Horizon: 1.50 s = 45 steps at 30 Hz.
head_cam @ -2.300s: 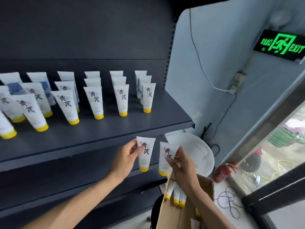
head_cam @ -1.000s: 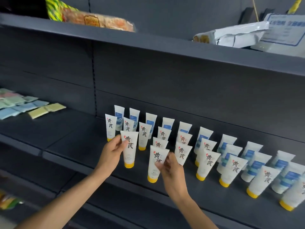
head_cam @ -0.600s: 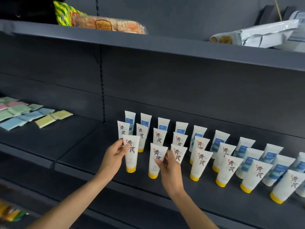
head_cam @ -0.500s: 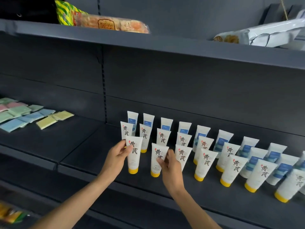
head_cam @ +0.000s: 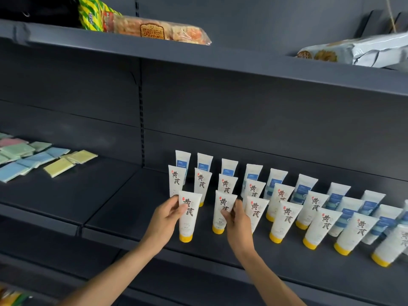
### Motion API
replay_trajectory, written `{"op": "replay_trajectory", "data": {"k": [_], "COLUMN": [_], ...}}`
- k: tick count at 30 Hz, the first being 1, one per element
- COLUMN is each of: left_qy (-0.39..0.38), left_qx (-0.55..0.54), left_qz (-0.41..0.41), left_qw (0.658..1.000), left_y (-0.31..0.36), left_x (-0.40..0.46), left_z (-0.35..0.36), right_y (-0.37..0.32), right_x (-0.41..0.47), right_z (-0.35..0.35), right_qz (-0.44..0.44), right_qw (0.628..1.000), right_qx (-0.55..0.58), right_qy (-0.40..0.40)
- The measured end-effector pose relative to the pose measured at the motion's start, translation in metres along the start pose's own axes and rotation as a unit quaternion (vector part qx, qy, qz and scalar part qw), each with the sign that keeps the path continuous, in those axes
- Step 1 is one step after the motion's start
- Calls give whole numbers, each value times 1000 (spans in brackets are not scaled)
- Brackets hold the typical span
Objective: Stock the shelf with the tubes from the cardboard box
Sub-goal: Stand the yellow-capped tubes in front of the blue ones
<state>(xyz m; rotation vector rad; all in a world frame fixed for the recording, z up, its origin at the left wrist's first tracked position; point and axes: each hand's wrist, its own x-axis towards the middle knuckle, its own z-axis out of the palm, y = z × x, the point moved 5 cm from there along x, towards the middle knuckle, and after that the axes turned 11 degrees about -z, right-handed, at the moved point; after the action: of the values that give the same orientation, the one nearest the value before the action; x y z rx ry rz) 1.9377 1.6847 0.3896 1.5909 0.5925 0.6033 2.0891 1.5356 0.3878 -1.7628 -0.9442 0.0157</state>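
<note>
Two tubes are in your hands right now, one each, and both already stand cap-down on the shelf (head_cam: 132, 217) at the front left end of the display. Your left hand (head_cam: 164, 219) holds the left tube (head_cam: 188, 215) with the thumb across its printed face and the fingers behind it; your right hand (head_cam: 237, 221) pinches the right tube (head_cam: 221, 212) along its right edge, fingertips on the label. Neither grip has let go yet, so I judge these two as placed but not released.

Behind and to the right of your grips, the stocked tubes (head_cam: 284, 219) run in three rows toward the far right, white with yellow caps, the rearmost row showing blue labels. The front row beyond your right grip is filled out to the frame's edge. Left of your left grip the shelf is bare dark metal up to the coloured packets (head_cam: 39, 160) lying flat well apart. The cardboard box is out of view, so you cannot tell from here how many tubes remain in it.

Both forearms reach up and forward from below, wrists roughly level, hands just beside each other with a narrow gap between the two tubes. What is left, as I read it: open both grips, check that the tubes stand, and go back to the box.
</note>
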Motion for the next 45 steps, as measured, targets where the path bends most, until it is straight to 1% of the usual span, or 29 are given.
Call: {"op": "replay_trajectory", "data": {"k": [9, 13, 15, 18, 19, 21, 25, 27, 31, 37, 41, 45], "left_qy": [-12, -14, -15, -14, -16, -21, -45, -64, -75, -78, -100, -115], "left_qx": [-6, 1, 1, -4, -7, -14, -15, -18, -25, -27, -25, 11], "left_qz": [-1, -1, -1, 0, 0, 3, 9, 14, 23, 22, 6, -16], "left_qw": [1000, 1000, 1000, 1000, 1000, 1000, 999, 998, 997, 996, 995, 993], "left_y": [-1, -1, -1, -1, -2, -4, -5, -6, -2, 0, -6, -21], "left_x": [0, 0, 0, -3, -4, -6, -8, -10, -9, -2, 2, 3], "left_z": [9, 9, 8, 7, 7, 8, 14, 17, 19, 18, 19, 16], "right_y": [7, 15, 16, 15, 13, 3, -28, -39, -48, -52, -48, -46], "right_x": [3, -9, -24, -52, -60, -72, -69, -60, -43, -26, -22, -19], "right_z": [1, 7, 7, 2, 3, 7, 22, 27, 29, 26, 24, 22], "right_qz": [13, 44, 66, 93, 90, 58, -40, -64, -58, -37, -23, -19], "right_qw": [1000, 999, 998, 994, 994, 997, 998, 996, 997, 997, 997, 996], "right_qx": [-17, -3, 22, -6, -6, 17, 30, 33, 45, 59, 68, 81], "right_qy": [-9, -18, 3, 59, 67, 52, -40, -55, -32, -38, -34, -23]}}
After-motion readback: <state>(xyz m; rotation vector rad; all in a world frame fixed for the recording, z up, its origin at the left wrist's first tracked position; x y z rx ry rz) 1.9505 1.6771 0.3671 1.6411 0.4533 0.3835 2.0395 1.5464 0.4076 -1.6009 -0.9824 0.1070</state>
